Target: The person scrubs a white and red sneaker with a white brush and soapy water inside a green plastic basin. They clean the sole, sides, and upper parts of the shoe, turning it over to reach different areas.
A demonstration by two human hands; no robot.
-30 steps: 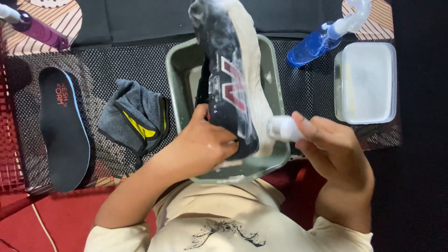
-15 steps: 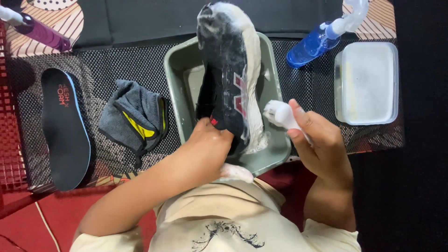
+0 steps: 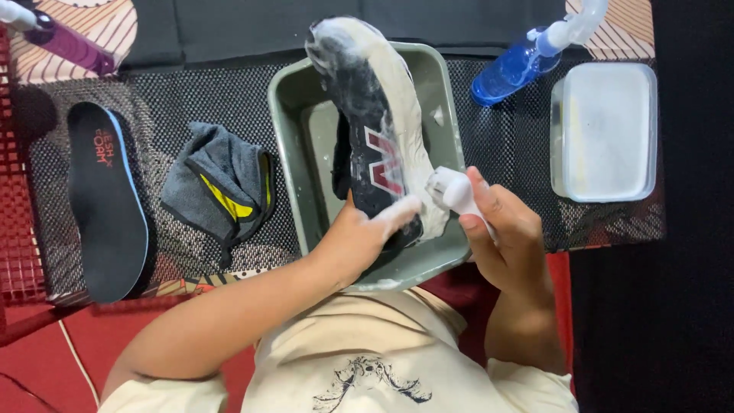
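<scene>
From the head camera, the left hand (image 3: 359, 237) has its grip closed around the heel end of a black sneaker with a white foamy sole and a red side mark (image 3: 375, 122), holding it toe-away over a grey-green rectangular plastic basin (image 3: 287, 153). The right hand (image 3: 505, 229) is wrapped shut on a small white soapy brush (image 3: 451, 190), whose head touches the sole just beside the left fingers. Left of that grip, on the mesh-covered desk (image 3: 191, 99), lie a crumpled grey cloth with a yellow stripe (image 3: 222, 183) and, farther out, a black insole with a blue edge (image 3: 107, 203). Right of the brush hand stand a blue spray bottle (image 3: 512, 65) and a white lidded plastic tub (image 3: 604, 130). The suds look slippery, so the shoe could slide from the left hold into the basin, or foam could drip past the near rim onto the cream shirt (image 3: 367, 352).
</scene>
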